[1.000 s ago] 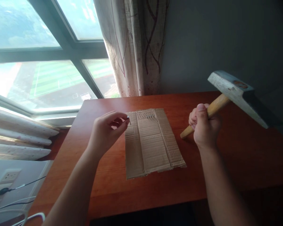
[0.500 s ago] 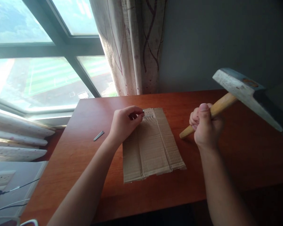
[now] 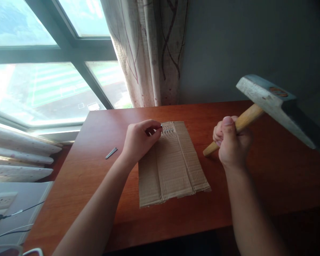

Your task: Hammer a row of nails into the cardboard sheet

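My right hand (image 3: 232, 142) is closed round the wooden handle of a hammer (image 3: 269, 99), raised above the right side of the table with its metal head up and to the right. The thumb and forefinger of my left hand (image 3: 142, 137) pinch a nail (image 3: 161, 126) at the far left part of a cardboard sheet (image 3: 173, 163). Only the nail's top shows past my fingertips. Several small nail heads (image 3: 168, 129) stand in rows in the cardboard just right of that hand. Loose nails (image 3: 111, 153) lie together on the table to the left.
The brown wooden table (image 3: 90, 185) carries the cardboard. A window (image 3: 53, 89) and a patterned curtain (image 3: 146, 53) rise behind it, beside a grey wall (image 3: 229, 46). A wall socket (image 3: 2, 201) with cables is at the lower left.
The hammer and my right hand have shifted very slightly left. My left hand keeps its pinch at the same spot on the cardboard.
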The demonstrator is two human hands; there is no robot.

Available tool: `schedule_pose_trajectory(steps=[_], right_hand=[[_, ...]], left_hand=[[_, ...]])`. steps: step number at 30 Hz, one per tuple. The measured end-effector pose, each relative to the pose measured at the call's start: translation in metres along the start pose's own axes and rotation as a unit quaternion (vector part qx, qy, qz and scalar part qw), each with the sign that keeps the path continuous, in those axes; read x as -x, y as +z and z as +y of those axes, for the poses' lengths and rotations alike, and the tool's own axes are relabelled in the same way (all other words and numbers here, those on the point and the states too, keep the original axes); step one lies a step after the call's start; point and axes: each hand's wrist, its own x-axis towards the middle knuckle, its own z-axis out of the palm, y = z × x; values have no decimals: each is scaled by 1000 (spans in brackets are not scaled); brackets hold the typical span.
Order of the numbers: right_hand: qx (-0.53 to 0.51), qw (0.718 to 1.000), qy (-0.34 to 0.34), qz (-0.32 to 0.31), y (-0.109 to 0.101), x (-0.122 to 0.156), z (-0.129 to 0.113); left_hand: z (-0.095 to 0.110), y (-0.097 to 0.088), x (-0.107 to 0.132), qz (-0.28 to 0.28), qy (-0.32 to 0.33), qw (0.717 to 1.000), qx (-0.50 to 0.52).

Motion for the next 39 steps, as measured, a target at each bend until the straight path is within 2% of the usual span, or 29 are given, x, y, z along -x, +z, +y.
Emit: schedule_pose_trajectory(steps=[22, 26, 29, 32, 34, 39], right_hand=[[19, 1000, 12, -4, 0, 1, -3], [37, 999, 27, -23, 1, 0, -4], [58, 994, 55, -78, -1, -5, -5], [125, 972, 98, -172, -5, -12, -5], [196, 945, 105, -240, -9, -18, -6], [339, 859, 62, -379, -4, -28, -16]], left_hand=[[-1, 1, -1, -4, 15, 1000, -15], [-4, 2, 0, 0, 23, 1000, -11], [-6, 3, 0, 6, 23, 1000, -4], [-7, 5, 1, 10, 23, 1000, 5], [-7, 5, 1, 12, 24, 1000, 8], [-6, 6, 0, 6, 25, 1000, 7]])
